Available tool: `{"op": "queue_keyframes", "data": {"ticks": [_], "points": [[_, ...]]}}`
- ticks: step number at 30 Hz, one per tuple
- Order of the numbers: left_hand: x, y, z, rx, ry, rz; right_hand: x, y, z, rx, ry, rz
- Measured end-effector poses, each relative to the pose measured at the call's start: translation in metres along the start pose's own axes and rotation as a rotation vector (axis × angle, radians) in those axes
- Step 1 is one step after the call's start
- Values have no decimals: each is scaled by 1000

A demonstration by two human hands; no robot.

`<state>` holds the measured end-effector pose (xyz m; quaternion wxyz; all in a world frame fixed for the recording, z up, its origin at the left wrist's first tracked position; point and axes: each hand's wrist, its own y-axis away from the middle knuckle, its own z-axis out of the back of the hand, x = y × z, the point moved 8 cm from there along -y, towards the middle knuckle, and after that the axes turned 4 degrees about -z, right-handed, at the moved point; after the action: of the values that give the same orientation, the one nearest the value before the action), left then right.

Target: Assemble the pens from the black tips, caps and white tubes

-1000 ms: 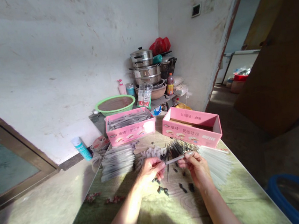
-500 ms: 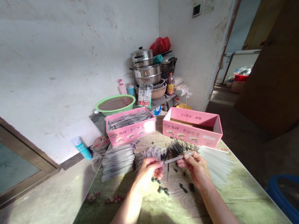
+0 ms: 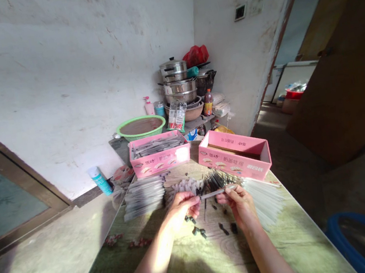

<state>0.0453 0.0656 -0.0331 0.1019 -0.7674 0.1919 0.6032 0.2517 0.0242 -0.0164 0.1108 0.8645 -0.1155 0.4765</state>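
Between my two hands lies a slim, translucent grey pen (image 3: 213,193), almost level over the table. The fingertips of my left hand (image 3: 182,206) are closed on its dark end. My right hand (image 3: 238,202) pinches its other end between thumb and fingers. Behind the hands are a heap of short whitish pieces (image 3: 186,185) and a bundle of thin black sticks (image 3: 217,178). Small black caps (image 3: 196,230) are scattered just below the pen. Clear tubes (image 3: 263,198) fan out beside my right hand, and a stack of similar pens (image 3: 144,197) lies left of the heap.
Two pink boxes stand at the table's back: the left box (image 3: 160,162) holds many pens, the right box (image 3: 235,162) shows a brown inside. Beyond are a green basin (image 3: 119,130) and stacked steamer pots (image 3: 180,89). A blue tub (image 3: 335,234) stands at the right.
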Motion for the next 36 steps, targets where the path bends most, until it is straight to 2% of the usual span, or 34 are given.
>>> {"op": "queue_keyframes", "data": {"ticks": [4,9,14,23,25,28,31,36], "points": [[-1,-1,-3,13,4,27,-2,-1,2,-7,-7,-22],[-11,-7,-8,43,-62,-37,-6,-2,5,-26,-6,-55],[-18,-8,-8,0,-147,-127,-6,-2,8,-33,11,-53],[-42,8,-13,-42,-619,-334,-9,-3,11,-77,50,-82],[-43,8,-14,-40,-605,-342,-9,-2,10,-80,47,-93],[-39,5,-14,-32,-472,-324,-7,0,8,-80,35,-92],[-29,-1,-11,-18,-368,-242,-6,0,8,-82,26,-82],[-15,-6,-9,40,-321,-126,-8,-1,9,-84,31,-77]]}}
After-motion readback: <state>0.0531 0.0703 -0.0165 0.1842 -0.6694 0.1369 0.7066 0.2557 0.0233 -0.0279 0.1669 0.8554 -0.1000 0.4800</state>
